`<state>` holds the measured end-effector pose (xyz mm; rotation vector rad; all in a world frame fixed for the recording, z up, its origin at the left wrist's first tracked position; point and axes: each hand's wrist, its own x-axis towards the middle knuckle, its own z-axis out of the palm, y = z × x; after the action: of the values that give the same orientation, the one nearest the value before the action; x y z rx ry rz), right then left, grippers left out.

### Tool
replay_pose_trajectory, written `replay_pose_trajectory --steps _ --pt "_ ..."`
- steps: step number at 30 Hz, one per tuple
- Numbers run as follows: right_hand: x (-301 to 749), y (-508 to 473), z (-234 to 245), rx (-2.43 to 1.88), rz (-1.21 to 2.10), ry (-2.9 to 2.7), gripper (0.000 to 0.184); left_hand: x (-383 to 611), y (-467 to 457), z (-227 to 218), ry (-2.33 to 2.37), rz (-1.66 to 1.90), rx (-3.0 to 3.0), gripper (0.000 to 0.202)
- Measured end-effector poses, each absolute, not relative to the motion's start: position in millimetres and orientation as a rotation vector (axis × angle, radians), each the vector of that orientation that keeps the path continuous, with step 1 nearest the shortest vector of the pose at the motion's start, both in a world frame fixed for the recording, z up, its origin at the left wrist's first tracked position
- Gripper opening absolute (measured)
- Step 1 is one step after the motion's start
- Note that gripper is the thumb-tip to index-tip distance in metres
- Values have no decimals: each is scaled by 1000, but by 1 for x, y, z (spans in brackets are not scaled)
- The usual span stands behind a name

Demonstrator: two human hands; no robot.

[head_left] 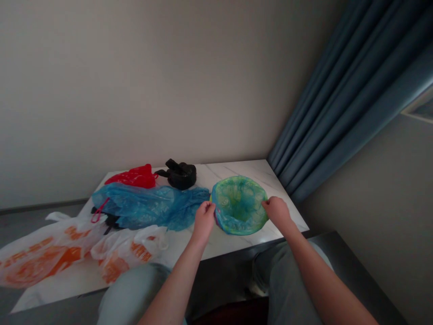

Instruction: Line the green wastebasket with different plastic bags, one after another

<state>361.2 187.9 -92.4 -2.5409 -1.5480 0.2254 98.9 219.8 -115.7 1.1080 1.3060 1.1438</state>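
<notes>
A translucent blue-green plastic bag (240, 205) stands at the right part of the table with its round mouth spread wide. Its rim looks yellow-green, and the inside shows bluish folds. My left hand (204, 216) pinches the rim at the left side. Opposite it, my right hand (276, 210) has its fingers closed on the right side of the rim. To the left of my left hand lies a crumpled blue plastic bag (152, 203), its right end close to the blue-green bag.
Along the back of the white marbled table (219, 246) lie a red bag (135, 176) and a bundled black bag (181, 175). White bags with orange print (50, 250) cover the front left. A wall stands behind; a blue curtain (338, 104) hangs at right.
</notes>
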Motion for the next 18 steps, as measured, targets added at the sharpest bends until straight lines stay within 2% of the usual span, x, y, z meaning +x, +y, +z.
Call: replay_pose_trajectory --steps 3,8,11,14,18 --pt "367 179 -91 -2456 495 -1565 31 96 228 -114 1319 1202 1052 15" --pt "377 161 -84 -1851 1594 -1331 30 87 241 -113 1257 1356 1022 23" --pt "380 156 -79 -1492 2061 -1379 29 81 248 -115 1279 1431 1036 27" --pt "384 167 -78 -1248 2118 -1229 32 77 249 -119 1383 1415 989 33" --pt "390 201 -87 -1254 1657 -797 24 72 237 -120 1550 1211 763 24"
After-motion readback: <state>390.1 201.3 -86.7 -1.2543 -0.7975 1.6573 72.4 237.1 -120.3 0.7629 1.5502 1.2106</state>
